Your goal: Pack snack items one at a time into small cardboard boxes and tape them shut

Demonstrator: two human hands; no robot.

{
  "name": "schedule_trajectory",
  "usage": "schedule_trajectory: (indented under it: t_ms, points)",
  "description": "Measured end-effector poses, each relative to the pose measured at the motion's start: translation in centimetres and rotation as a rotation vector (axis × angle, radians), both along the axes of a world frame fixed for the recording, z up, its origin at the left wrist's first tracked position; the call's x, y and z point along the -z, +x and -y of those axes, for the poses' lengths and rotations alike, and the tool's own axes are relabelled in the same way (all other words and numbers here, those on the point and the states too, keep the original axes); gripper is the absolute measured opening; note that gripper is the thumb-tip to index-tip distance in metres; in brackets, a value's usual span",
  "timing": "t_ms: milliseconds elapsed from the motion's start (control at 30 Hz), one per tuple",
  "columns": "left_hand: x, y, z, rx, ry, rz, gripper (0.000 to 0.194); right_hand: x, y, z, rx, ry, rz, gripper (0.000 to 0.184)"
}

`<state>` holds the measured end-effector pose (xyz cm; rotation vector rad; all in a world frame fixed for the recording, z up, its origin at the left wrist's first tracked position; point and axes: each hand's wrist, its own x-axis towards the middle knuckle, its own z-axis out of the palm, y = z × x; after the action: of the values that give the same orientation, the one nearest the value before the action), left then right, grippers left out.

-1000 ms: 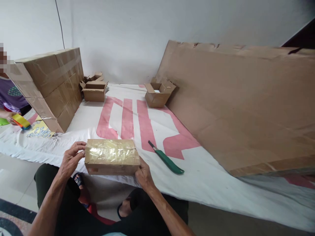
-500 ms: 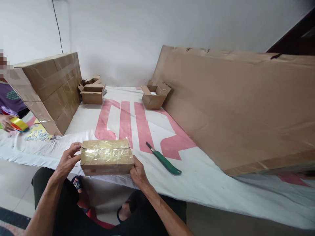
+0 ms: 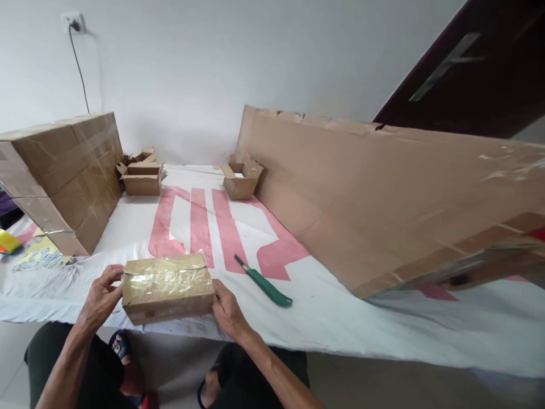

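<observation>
Between my two hands is a small closed cardboard box (image 3: 168, 284) with clear, shiny tape across its top, at the front edge of the cloth-covered table. My left hand (image 3: 103, 292) grips its left end, thumb and fingers curled at the corner. At the other end, my right hand (image 3: 230, 309) holds the box by its right side. A green-handled cutter (image 3: 268, 288) with a dark, narrow blade lies on the cloth to the right of my right hand, touched by neither hand.
Stacked taped boxes (image 3: 68, 176) rise at the left. Small open boxes stand farther back: one (image 3: 142, 183) by the stack, another (image 3: 240, 184) against a big cardboard carton (image 3: 361, 199) filling the right. A yellow tape roll (image 3: 8, 241) sits at the left edge by a patterned yellow sheet (image 3: 42, 254).
My view has swung right and up, so things appear farther left and a door and wall socket show. The other person's hand has left view. Both hands keep hold of the box.
</observation>
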<state>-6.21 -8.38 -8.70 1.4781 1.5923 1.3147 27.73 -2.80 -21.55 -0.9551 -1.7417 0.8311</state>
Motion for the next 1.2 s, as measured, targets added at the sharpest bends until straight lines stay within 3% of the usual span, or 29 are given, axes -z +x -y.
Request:
schedule_trajectory:
  t_ms: [133,200,400,567,700,833,967,1067,1200]
  points:
    - [0.3,0.0,-0.3,-0.041,-0.001,-0.008,0.029,-0.6,4.5,-1.9,0.203,0.182,0.249,0.031]
    - [0.4,0.2,-0.4,-0.077,0.007,0.001,0.031,-1.1,7.7,-2.7,0.318,0.202,0.415,0.032]
    - [0.4,0.6,0.1,-0.015,-0.026,0.031,0.034,-0.4,15.1,-2.6,0.392,-0.118,0.91,0.036]
    - [-0.1,0.5,0.8,0.068,-0.045,0.028,0.034,1.1,16.3,-1.6,0.431,-0.223,0.946,0.039]
    - [-0.6,0.8,1.2,0.115,-0.044,0.033,0.035,0.4,15.4,-1.4,0.474,-0.184,0.842,0.034]
    - [-0.3,1.0,1.6,0.137,-0.044,0.071,0.04,-2.8,13.9,-1.9,0.544,-0.198,0.511,0.033]
    - [0.4,1.1,1.6,0.132,-0.032,0.116,0.042,-8.0,10.8,-2.6,0.501,-0.358,0.022,0.045]
    - [0.9,1.2,1.4,0.144,-0.027,0.144,0.041,-12.2,7.5,-2.5,0.296,-0.304,-0.124,0.056]
    - [1.3,1.3,1.2,0.149,0.0,0.157,0.036,-16.3,3.4,-2.0,-0.014,-0.217,-0.029,0.053]
